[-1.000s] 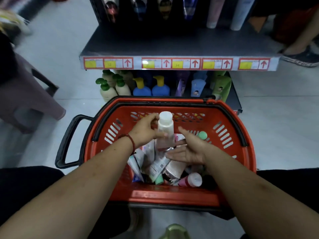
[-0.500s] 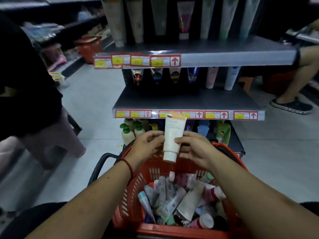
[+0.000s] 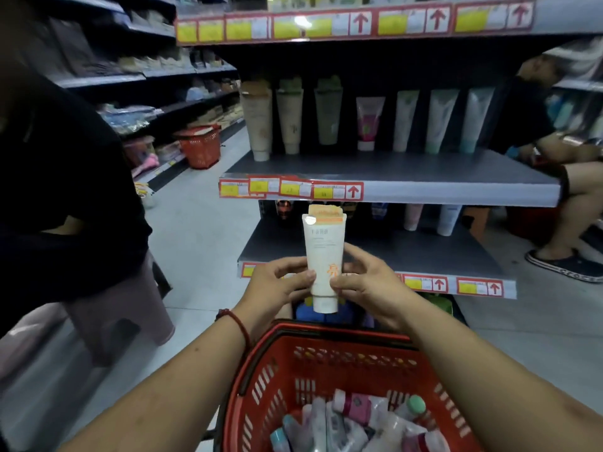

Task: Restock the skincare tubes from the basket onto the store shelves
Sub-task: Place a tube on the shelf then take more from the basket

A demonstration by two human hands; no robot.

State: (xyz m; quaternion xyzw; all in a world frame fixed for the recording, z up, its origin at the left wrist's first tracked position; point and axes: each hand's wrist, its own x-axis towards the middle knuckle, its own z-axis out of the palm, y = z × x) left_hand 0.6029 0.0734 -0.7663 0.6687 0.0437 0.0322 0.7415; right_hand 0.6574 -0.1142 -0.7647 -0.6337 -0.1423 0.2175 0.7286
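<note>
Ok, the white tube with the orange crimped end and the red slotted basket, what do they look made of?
White tube with orange crimped end: probably soft plastic, matte; flat sealed end, little glare. Red slotted basket: apparently rigid moulded plastic, slightly glossy; even colour, moulded slots.

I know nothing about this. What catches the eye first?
A white tube with orange print, held cap-down at the centre between the left hand and right hand. Below it sits a red basket of mixed tubes; behind, a row of tubes stands on a grey shelf.
</note>
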